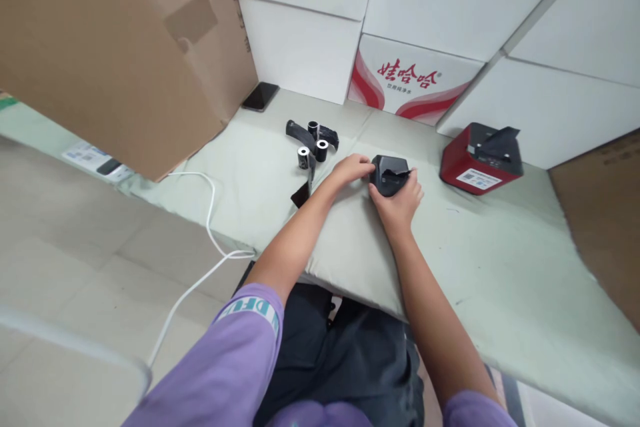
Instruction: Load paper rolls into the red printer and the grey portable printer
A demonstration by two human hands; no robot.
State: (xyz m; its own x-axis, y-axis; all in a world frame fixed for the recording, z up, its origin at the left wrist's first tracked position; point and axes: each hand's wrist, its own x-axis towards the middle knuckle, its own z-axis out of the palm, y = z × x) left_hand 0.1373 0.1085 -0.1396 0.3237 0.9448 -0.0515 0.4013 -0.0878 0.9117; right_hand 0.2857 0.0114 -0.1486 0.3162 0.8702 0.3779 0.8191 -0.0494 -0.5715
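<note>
A small black receipt printer (384,181) stands on the cloth-covered table, with a black paper strip (397,173) sticking out of it. My right hand (401,201) is wrapped round its front and right side, thumb at the near left corner. My left hand (354,168) holds its left edge with the fingertips. To the left are several small paper rolls (322,149) with white ends and black outer sides, among unrolled black strips (300,135). A red and black printer (463,159) sits off to the right, also with a black strip out of its top.
White cartons (300,40) are stacked behind the table, one with red print (405,83). Large brown boxes stand at the left (125,47) and right (600,200). A phone (261,97) lies by the left box. A white cable (213,203) hangs over the table's front edge.
</note>
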